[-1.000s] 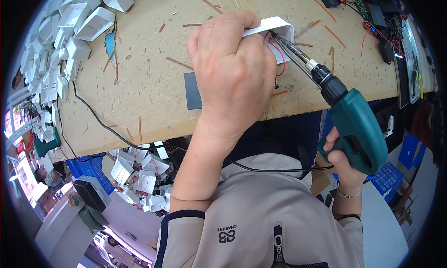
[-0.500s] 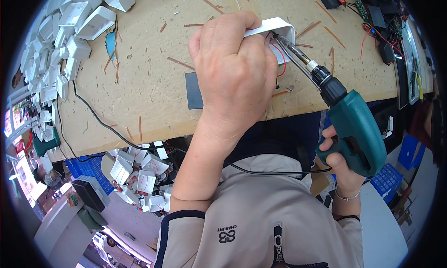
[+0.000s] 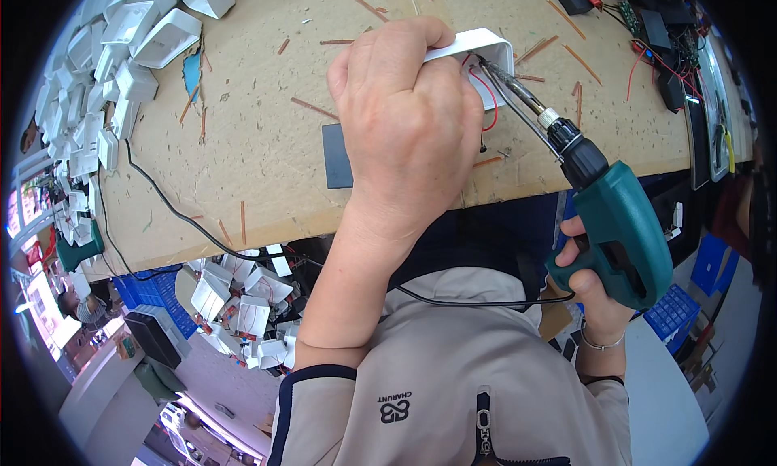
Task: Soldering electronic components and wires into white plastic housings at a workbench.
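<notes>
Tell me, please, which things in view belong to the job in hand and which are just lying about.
In use:
white housing, left grip
green soldering gun, right grip
red wire
black cord

Seemingly just lying about:
brown strips
dark flat plate
piled white boxes, untouched

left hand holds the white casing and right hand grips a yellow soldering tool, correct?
Not yellow: the head view shows a green soldering tool. The right hand does grip it, and the left hand holds the white casing.

Soft, bright light covers the worktop (image 3: 259, 163), while fisheye distortion bends its edges.
</notes>
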{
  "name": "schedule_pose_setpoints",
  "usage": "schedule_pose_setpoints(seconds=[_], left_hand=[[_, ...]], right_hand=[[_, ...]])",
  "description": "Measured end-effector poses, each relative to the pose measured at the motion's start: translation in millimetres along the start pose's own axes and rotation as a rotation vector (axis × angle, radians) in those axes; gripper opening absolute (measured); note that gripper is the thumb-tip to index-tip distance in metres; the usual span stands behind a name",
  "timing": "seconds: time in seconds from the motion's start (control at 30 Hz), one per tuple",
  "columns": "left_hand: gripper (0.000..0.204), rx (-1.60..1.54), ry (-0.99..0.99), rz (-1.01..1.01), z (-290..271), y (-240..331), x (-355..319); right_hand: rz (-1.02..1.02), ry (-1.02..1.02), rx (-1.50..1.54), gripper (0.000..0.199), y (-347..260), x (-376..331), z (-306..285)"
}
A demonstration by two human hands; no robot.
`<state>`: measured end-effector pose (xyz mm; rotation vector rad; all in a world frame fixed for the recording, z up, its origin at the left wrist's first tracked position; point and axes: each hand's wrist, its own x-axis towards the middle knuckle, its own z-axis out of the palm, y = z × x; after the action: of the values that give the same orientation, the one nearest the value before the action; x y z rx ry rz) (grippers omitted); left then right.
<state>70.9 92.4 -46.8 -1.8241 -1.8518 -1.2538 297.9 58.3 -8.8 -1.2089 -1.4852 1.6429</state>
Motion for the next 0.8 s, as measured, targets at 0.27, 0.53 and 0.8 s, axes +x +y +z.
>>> schedule_pose_setpoints(seconds=[0.27,0.53,0.8], left_hand=[[0.005,-0.009,-0.003,0.0,0,-1,-1],[0.006,-0.007,-0.007,-0.005,1,0,-1],[0.005,-0.067,-0.031,-0.068,2,0,-2]], right_hand=[[-0.009,-0.022,0.0,0.054,2,3,1],[0.019,0.071,-0.033,0.062,-2,0,8],[0.013,0.135,-0.051,0.071,1,-8,5]])
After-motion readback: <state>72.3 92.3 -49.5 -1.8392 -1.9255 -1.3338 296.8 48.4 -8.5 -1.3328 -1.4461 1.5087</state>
